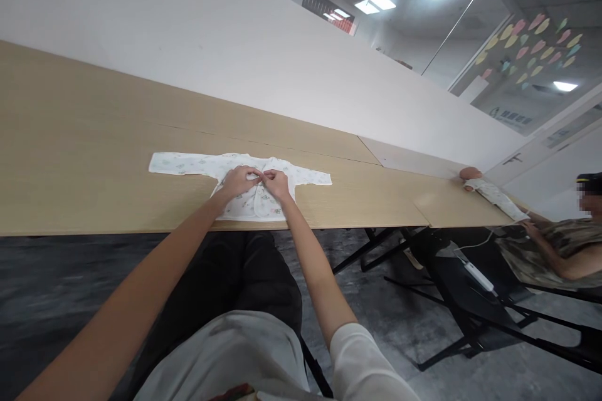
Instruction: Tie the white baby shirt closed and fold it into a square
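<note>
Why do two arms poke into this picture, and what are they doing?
No machine here: those arms belong to a person wearing a camera on their head. It looks forward and down, so we see their view. A little white patterned shirt lies on the long table, sleeves spread out. The left hand and right hand are close together on it, and their fingertips seem to pinch its front. Far to the right, another person sits alongside.

You can pass your left hand (242, 180) leftward over the shirt (267, 205) and along the table (75, 138); your right hand (276, 182) has room rightward until the doll (491, 193) and co-worker (559, 247). Ahead, the white wall (235, 56) blocks you.
</note>
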Tool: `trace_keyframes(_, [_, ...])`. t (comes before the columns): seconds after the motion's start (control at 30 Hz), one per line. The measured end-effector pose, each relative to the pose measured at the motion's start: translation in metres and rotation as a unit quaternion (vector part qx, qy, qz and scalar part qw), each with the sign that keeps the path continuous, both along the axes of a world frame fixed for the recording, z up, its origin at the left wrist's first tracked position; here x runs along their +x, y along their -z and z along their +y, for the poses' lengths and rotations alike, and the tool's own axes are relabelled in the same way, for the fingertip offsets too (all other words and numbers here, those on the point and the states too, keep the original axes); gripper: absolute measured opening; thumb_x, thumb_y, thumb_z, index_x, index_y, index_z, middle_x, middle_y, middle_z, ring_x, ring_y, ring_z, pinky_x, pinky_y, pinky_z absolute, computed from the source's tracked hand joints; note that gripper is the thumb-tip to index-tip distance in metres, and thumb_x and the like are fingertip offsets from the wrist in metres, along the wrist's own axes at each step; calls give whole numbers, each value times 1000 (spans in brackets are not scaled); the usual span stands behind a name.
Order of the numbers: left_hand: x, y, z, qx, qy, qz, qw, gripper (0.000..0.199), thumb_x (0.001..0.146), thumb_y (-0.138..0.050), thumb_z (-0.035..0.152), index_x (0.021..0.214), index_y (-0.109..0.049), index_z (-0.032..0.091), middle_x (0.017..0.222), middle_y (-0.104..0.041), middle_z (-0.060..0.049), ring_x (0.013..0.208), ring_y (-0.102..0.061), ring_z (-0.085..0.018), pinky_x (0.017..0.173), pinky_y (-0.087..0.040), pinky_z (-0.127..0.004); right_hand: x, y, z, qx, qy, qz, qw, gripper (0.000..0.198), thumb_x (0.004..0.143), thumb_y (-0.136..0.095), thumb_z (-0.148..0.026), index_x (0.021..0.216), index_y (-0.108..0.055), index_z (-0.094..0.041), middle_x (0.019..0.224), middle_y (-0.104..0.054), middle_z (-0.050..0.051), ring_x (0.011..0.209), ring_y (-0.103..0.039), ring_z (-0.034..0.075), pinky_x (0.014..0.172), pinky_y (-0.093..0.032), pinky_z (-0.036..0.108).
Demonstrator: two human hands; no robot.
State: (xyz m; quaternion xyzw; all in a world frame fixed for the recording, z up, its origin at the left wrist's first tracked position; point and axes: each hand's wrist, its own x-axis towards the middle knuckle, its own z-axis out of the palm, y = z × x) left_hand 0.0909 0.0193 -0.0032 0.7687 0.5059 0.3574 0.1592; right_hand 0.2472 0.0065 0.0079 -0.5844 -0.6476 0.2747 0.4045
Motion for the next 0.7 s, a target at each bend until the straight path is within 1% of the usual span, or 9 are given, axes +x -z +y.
trace_keyframes(0.17, [3,-3,-5,-16,-20,-8,1000,29,77,-61,40,97,-75,24,101,-75,-3,96,-67,-22,89,-48,-31,1,0,2,-19,23,31,999,29,77,-60,-12,102,-72,-18,75,-72,-1,75,-68,14,77,-52,23])
trace_keyframes(0.27, [4,-7,-6,-26,-34,7,999,30,77,-58,37,97,-75,22,99,-75,-5,94,-67,-23,85,-48,-30,1,-2,2,-16,52,48,997,33,74,-58,-12,105,-71,-18,77,-71,-2,72,-66,13,73,-52,22])
trace_keyframes(0.37, [-1,-12,-11,-7,-15,60,998,32,81,-51,38,91,-76,21,95,-75,-7,92,-67,-24,84,-47,-32,4,-6,-2,-8,61,40,997,33,76,-57,-14,106,-70,-17,78,-71,-1,72,-65,12,73,-51,21])
trace_keyframes(0.43, [-9,-17,-18,10,24,113,993,37,82,-47,44,81,-75,20,87,-74,-9,89,-66,-25,82,-47,-33,7,-9,-10,0,41,12,999,28,78,-58,-16,103,-71,-17,76,-70,-1,73,-65,13,74,-50,22])
trace_keyframes(0.47, [-13,-19,-23,7,49,131,990,41,83,-46,48,77,-74,20,84,-74,-9,86,-65,-25,80,-47,-33,8,-11,-16,5,25,-9,1000,25,80,-58,-17,100,-72,-17,76,-71,0,74,-65,13,74,-50,22])
trace_keyframes(0.5, [-17,-21,-28,-7,74,137,988,44,83,-45,52,75,-74,20,81,-73,-8,83,-65,-24,78,-47,-32,10,-13,-23,9,4,-35,999,21,81,-58,-18,96,-73,-17,77,-71,1,74,-65,13,74,-49,22])
trace_keyframes(0.57, [-21,-23,-37,-53,110,121,985,47,82,-44,57,78,-74,21,82,-74,-6,79,-64,-23,74,-47,-30,12,-17,-37,4,-41,-97,994,16,82,-59,-18,87,-74,-16,79,-72,3,76,-65,14,73,-47,22])
trace_keyframes(0.63, [-20,-24,-43,-91,120,99,984,46,80,-46,57,82,-75,23,85,-74,-4,79,-65,-22,71,-47,-28,12,-20,-48,-7,-75,-157,985,14,81,-61,-16,81,-74,-16,80,-73,4,76,-65,16,71,-46,23])
trace_keyframes(0.7, [-16,-23,-46,-102,105,86,986,43,78,-48,55,82,-76,23,85,-75,-4,79,-65,-23,70,-47,-28,9,-21,-54,-8,-82,-197,977,12,81,-62,-15,79,-75,-16,80,-73,5,75,-65,16,70,-45,24])
